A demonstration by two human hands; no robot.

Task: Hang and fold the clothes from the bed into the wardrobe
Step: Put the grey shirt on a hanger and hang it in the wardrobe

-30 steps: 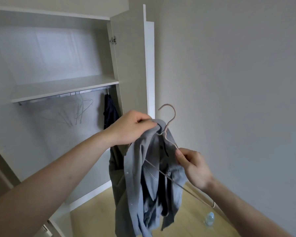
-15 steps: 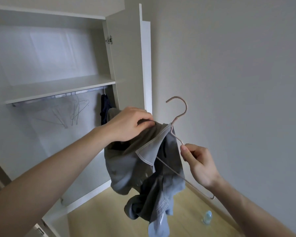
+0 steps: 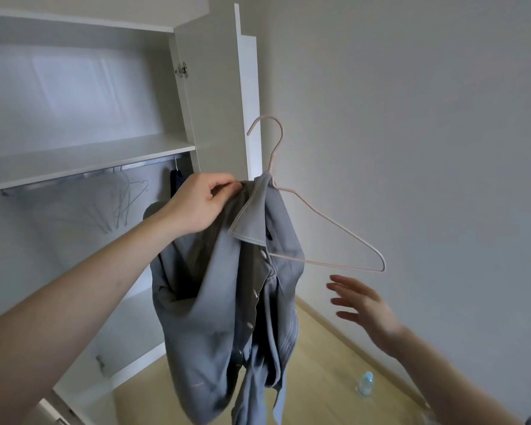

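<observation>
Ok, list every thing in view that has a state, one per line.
Shirt: half on the hanger, one shoulder on, bunched, unbuttoned.
Hanger: in the air, right end bare, not on the rail.
Left hand: pinching the shirt at the collar.
Right hand: open, holding nothing.
Wardrobe door: open.
Rail: holds empty hangers and one dark garment.
Bottle: upright on the floor.

Soft, dim daylight; a pale window reflection glows on the wardrobe (image 3: 74,87) back at upper left. Right hand (image 3: 365,305) motion-blurred; wide-angle bending at edges.
</observation>
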